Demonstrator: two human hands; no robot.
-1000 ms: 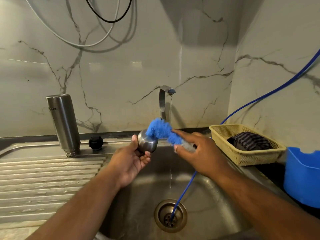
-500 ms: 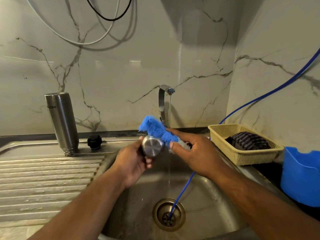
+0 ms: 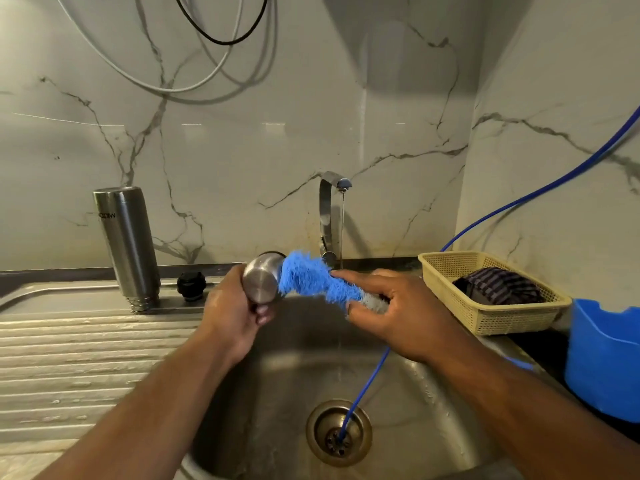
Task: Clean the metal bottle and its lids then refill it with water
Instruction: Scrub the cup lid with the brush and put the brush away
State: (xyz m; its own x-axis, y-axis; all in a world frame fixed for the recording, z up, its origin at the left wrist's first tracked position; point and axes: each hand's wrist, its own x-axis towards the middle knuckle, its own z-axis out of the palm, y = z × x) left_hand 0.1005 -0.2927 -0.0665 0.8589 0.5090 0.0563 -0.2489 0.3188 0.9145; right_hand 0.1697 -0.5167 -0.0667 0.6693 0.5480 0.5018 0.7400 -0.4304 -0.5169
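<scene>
We've got the steel lid point(image 3: 262, 283) gripped in our left hand point(image 3: 232, 311) over the sink point(image 3: 277, 393), right hand point(image 3: 394, 315) squeezing the blue scrubber point(image 3: 313, 283) against it.

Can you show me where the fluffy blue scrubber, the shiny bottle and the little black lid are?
fluffy blue scrubber point(image 3: 308, 279), head view, middle of its fuzzy part.
shiny bottle point(image 3: 126, 242), head view, middle of its body.
little black lid point(image 3: 191, 285), head view, its side.
</scene>
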